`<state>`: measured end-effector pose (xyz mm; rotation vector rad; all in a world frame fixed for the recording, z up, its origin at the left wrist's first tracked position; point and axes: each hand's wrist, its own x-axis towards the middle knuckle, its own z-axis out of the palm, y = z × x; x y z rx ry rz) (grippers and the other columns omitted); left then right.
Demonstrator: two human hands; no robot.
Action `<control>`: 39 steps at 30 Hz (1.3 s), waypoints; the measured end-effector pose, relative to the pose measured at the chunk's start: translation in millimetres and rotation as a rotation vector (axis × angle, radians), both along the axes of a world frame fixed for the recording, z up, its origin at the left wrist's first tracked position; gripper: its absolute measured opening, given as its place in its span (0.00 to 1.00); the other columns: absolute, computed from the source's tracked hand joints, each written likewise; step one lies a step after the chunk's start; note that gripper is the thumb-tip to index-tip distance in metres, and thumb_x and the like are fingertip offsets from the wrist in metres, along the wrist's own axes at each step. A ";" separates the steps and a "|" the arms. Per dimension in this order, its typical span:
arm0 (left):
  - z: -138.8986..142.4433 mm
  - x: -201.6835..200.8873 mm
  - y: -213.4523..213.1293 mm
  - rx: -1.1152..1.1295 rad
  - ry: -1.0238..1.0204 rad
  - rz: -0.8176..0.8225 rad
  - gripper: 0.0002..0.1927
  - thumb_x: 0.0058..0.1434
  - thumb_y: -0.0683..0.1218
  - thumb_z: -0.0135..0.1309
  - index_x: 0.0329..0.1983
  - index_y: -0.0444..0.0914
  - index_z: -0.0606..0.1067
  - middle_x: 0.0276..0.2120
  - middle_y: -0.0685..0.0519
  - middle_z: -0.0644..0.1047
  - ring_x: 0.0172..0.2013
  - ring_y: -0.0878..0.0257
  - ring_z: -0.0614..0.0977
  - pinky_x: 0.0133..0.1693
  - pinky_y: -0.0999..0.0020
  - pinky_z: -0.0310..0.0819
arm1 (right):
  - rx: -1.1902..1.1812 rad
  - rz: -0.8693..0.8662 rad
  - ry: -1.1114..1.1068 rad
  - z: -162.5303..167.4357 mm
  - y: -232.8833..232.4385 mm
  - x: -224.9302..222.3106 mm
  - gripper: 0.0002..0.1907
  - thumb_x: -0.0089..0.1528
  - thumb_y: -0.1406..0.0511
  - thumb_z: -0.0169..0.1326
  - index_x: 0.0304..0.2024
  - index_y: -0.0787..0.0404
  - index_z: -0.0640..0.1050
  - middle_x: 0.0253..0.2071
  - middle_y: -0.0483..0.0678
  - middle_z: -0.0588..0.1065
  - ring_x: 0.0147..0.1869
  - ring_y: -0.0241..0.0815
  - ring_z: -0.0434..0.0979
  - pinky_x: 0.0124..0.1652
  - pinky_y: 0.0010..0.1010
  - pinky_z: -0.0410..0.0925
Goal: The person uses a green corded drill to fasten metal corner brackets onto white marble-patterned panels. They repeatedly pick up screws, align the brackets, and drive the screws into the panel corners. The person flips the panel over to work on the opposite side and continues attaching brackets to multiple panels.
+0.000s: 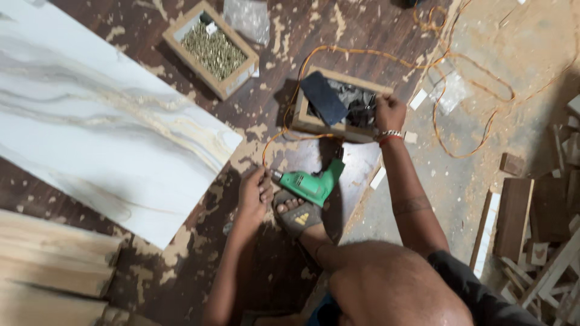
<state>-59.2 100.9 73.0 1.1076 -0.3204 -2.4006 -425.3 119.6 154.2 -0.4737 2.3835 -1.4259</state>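
Left hand [254,194], fingers curled narrow, touches the chuck end of the green drill [309,184]; its long axis runs left–right, just right of the fingers. Right hand [389,113] reaches far into a box [311,118], grip hidden.
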 end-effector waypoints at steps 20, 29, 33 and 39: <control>-13.9 -0.9 10.8 0.017 -0.010 0.055 0.14 0.70 0.50 0.48 0.30 0.38 0.69 0.17 0.60 0.63 0.14 0.71 0.61 0.17 0.74 0.52 | -0.510 0.435 -0.827 22.7 -33.4 81.0 0.12 0.60 0.62 0.46 0.36 0.61 0.79 0.27 0.49 0.77 0.24 0.38 0.73 0.26 0.27 0.66; -49.7 35.6 11.3 0.407 -0.046 0.587 0.09 0.68 0.45 0.43 0.38 0.34 0.70 0.31 0.48 0.75 0.32 0.56 0.78 0.37 0.61 0.78 | 0.202 1.352 -0.142 -20.4 -141.9 312.6 0.11 0.55 0.66 0.64 0.39 0.64 0.84 0.34 0.53 0.82 0.35 0.46 0.82 0.38 0.36 0.74; -51.7 64.2 16.5 0.320 -0.208 0.607 0.07 0.67 0.42 0.45 0.45 0.37 0.73 0.35 0.48 0.78 0.35 0.57 0.81 0.36 0.64 0.74 | 0.115 1.440 0.418 -29.9 -143.5 369.3 0.07 0.57 0.72 0.58 0.38 0.63 0.83 0.40 0.57 0.78 0.45 0.57 0.80 0.47 0.42 0.74; -51.8 89.6 18.1 0.262 -0.091 0.708 0.10 0.70 0.40 0.43 0.43 0.31 0.75 0.35 0.46 0.79 0.34 0.58 0.81 0.37 0.66 0.77 | -0.033 1.796 0.395 -24.7 -144.3 390.6 0.16 0.54 0.71 0.61 0.45 0.68 0.78 0.45 0.60 0.75 0.49 0.58 0.78 0.50 0.42 0.74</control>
